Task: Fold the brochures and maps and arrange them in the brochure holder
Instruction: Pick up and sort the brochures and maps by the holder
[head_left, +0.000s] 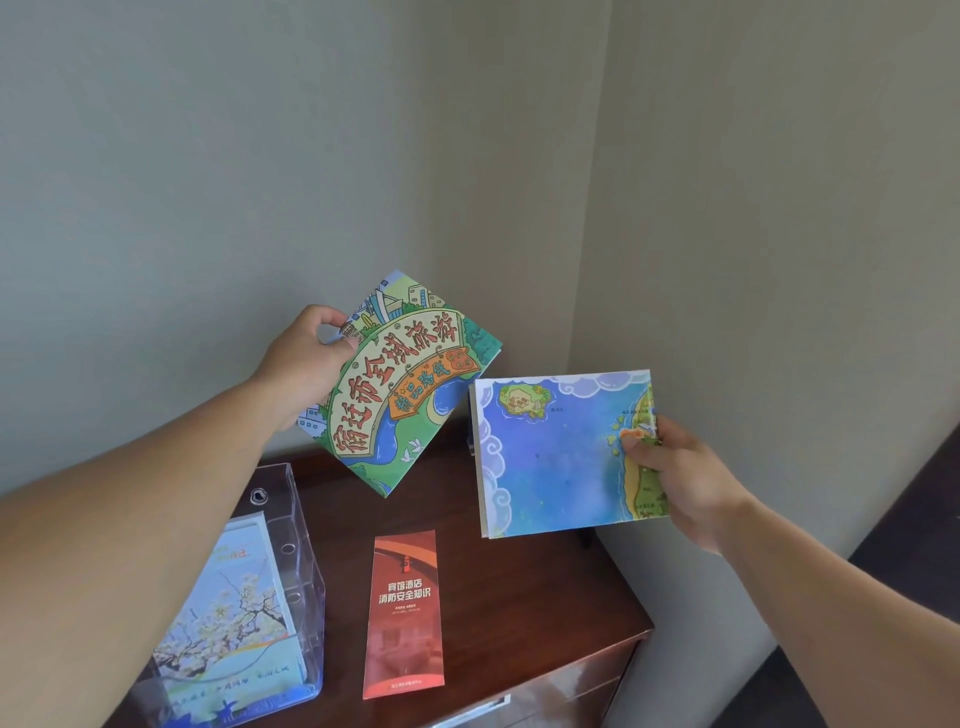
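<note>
Inside the holder (292, 525) sits one brochure (228, 608); left hand (306, 364) grips green map (400, 384), right hand (680, 478) blue map (561, 457).

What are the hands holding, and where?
The left hand pinches the green map at its upper left edge; the right hand pinches the blue map at its right edge.

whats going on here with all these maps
A person is holding two folded maps up over a dark wooden cabinet. The left hand grips a green map by its upper corner. The right hand pinches a blue map at its right edge. A red leaflet lies flat on the cabinet. A clear holder on the left already has one brochure in it.
</note>
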